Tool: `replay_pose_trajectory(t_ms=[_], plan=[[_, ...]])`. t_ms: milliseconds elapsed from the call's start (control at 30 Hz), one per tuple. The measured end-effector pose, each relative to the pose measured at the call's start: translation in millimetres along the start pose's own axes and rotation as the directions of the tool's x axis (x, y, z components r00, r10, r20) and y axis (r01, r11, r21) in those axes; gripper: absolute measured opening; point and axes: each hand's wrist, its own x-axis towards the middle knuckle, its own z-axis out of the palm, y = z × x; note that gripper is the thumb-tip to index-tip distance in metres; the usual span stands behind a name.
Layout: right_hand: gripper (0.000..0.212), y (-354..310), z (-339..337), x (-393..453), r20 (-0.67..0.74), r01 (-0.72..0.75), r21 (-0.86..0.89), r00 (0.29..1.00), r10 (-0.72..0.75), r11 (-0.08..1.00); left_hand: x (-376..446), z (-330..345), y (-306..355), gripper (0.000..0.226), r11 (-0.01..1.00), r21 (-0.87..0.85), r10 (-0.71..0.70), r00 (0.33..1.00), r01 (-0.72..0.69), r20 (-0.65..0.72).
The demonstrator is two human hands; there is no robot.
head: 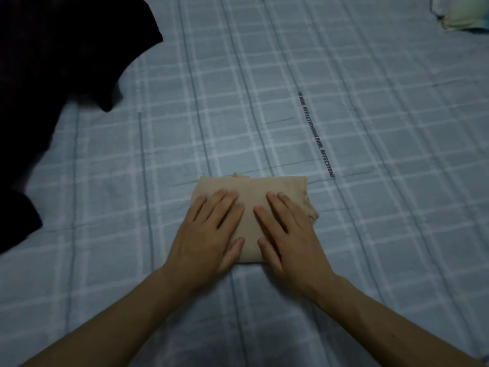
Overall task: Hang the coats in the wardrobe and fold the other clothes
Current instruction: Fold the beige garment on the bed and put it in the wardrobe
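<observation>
Both hands lie flat, fingers straight, on a folded tan cloth [254,186] on the bed [370,234] — left hand [209,234] and right hand [291,234] hide most of it. At far left a dark garment [53,75] runs off the frame; its kind is unclear. A pillow [463,14] is cut off far right.

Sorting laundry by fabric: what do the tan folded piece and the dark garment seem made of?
Tan folded garment: looks like soft, matte knit, perhaps cotton; its edges fold limp. Dark garment: matte cloth that drapes loosely; too dark to tell the weave.
</observation>
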Motion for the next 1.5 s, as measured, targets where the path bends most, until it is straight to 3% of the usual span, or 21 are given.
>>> replay_pose_trajectory(t_ms=[67, 200, 333, 433, 533, 633, 733, 833, 933, 1200, 1433, 1500], plan=[[0.057, -1.8, -2.9, -9.6, 0.004, 0.074, -0.007, 0.997, -0.074, 0.997, -15.2, -1.2, 2.7, 0.046, 0.998, -0.044, 0.033, 0.996, -0.037, -0.083], [0.079, 1.4, 2.6, -12.4, 0.073, 0.081, -0.061, 0.994, -0.077, 0.995, -31.3, 2.0, -1.6, 0.064, 0.997, -0.076, 0.023, 1.000, -0.021, 0.021], [0.083, -5.0, 12.8, -4.9, 0.010, 0.064, -0.117, 0.998, -0.063, 0.991, -23.0, 6.0, 0.1, 0.070, 1.000, 0.017, 0.020, 0.998, -0.021, 0.058], [0.067, -4.2, 11.1, 2.9, -0.078, 0.075, -0.135, 0.993, -0.086, 0.988, -12.1, 8.0, 4.4, 0.052, 0.997, 0.078, 0.013, 0.999, -0.010, -0.031], [0.055, -1.4, -0.5, 10.9, -0.123, 0.069, -0.033, 0.990, -0.072, 0.997, 2.7, -4.0, 8.0, 0.033, 0.995, 0.096, -0.002, 0.995, 0.012, -0.104], [0.069, -4.2, -25.0, 18.6, -0.065, 0.028, 0.000, 0.997, -0.028, 1.000, 13.1, -30.3, 9.8, 0.020, 0.993, 0.113, -0.013, 0.994, 0.025, -0.104], [0.067, -19.1, -60.4, 28.0, 0.042, 0.033, -0.013, 0.999, -0.032, 0.999, 12.0, -65.0, 8.6, 0.024, 0.990, 0.127, -0.052, 0.995, 0.063, -0.089], [0.061, -52.1, -100.5, 40.1, 0.153, 0.057, -0.034, 0.987, -0.052, 0.998, -1.3, -112.2, 7.3, 0.045, 0.988, 0.129, -0.082, 0.996, 0.084, -0.026], [0.053, -99.8, -146.3, 48.8, 0.145, 0.111, -0.062, 0.984, -0.101, 0.992, -17.0, -178.2, 8.5, 0.042, 0.982, 0.155, -0.100, 0.995, 0.104, -0.030], [0.053, -247.1, -290.9, 49.9, -0.016, 0.334, -0.021, 0.942, -0.334, 0.942, -83.9, -403.5, 39.1, 0.034, 0.916, 0.378, -0.079, 0.985, 0.131, -0.152], [0.056, -368.5, -412.8, 23.8, -0.182, 0.529, -0.178, 0.811, -0.556, 0.830, -163.9, -560.2, 78.6, 0.021, 0.847, 0.502, -0.018, 0.952, 0.178, -0.307], [0.057, -398.8, -437.0, 18.5, -0.243, 0.550, -0.223, 0.769, -0.592, 0.805, -182.7, -598.7, 87.7, 0.029, 0.817, 0.543, 0.007, 0.939, 0.194, -0.345]])
